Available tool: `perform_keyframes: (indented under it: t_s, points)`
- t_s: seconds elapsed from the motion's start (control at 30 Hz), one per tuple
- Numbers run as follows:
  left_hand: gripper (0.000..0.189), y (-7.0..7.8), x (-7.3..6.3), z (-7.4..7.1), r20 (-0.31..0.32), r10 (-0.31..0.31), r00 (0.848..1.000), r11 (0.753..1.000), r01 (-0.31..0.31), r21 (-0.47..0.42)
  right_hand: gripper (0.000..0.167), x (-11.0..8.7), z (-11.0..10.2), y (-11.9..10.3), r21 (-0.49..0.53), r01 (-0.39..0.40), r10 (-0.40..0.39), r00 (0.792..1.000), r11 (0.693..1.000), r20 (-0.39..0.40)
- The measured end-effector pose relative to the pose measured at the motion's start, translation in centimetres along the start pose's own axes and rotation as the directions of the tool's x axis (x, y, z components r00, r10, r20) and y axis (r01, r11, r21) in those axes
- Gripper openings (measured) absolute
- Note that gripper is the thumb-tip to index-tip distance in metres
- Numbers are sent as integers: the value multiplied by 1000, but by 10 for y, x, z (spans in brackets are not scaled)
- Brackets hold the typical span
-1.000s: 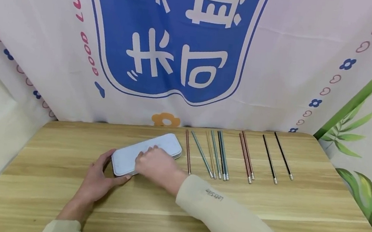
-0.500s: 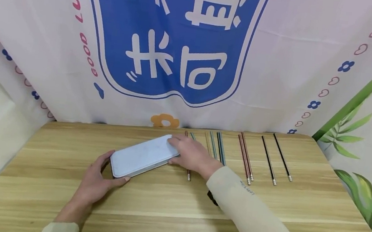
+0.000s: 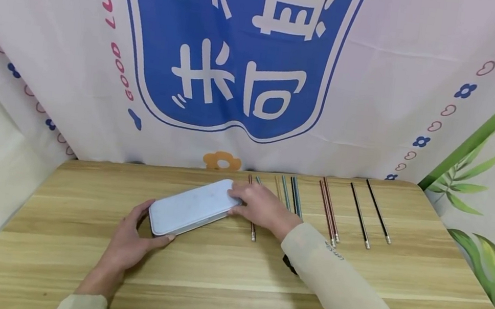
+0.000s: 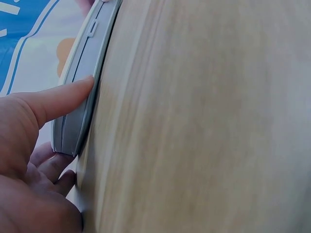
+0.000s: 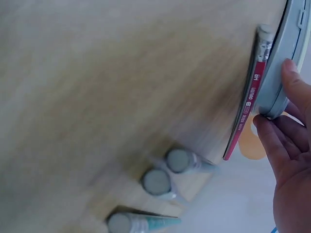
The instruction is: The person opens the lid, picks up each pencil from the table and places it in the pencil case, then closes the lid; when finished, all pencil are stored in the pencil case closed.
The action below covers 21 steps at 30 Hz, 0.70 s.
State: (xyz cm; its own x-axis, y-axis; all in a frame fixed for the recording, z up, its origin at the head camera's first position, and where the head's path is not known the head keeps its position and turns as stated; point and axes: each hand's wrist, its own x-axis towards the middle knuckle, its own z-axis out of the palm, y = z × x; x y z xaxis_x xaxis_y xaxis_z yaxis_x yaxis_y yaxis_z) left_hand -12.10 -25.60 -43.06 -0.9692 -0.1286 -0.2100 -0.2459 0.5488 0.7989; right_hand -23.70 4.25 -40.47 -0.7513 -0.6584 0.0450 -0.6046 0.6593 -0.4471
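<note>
A pale blue pencil case lies slantwise on the table, its lid down. At its left end my left hand grips it, with the thumb on the front side and the fingers behind the end. My right hand holds the right end between thumb and fingers. A small catch shows on the front of the case in the left wrist view. Just beside the right end lies a red pencil with a white eraser, partly hidden by my right hand in the head view.
Right of the case, several pencils in blue, black and yellow lie side by side, partly behind my right hand. Farther right come two red pencils and two black pencils. A printed curtain hangs along the table's back edge.
My right hand has moved right, from curled over the lid to the case's right end, and now covers parts of the nearest pencils. The left hand keeps its place.
</note>
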Motion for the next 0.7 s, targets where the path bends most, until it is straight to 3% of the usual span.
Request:
perform_keyframes:
  t_s: [0.23, 0.4, 0.53, 0.7]
  points:
    - [120, 0, 1, -3, -4, 5, 1000, 1000, -5, -14, 48, 2, -5, -1, 33, 48, -46, 997, 998, -63]
    - [122, -2, 1, -4, -13, 9, 1000, 999, -9, -45, 44, 7, -9, -5, 146, -14, 27, 996, 989, -90]
    - [125, -2, 0, -3, -17, 3, 1000, 998, -5, -67, 41, 11, -8, -2, 334, -75, 139, 975, 940, -172]
    - [126, -1, -2, -1, -26, 16, 1000, 997, -18, -71, 38, 21, -4, 0, 509, -121, 290, 919, 852, -268]
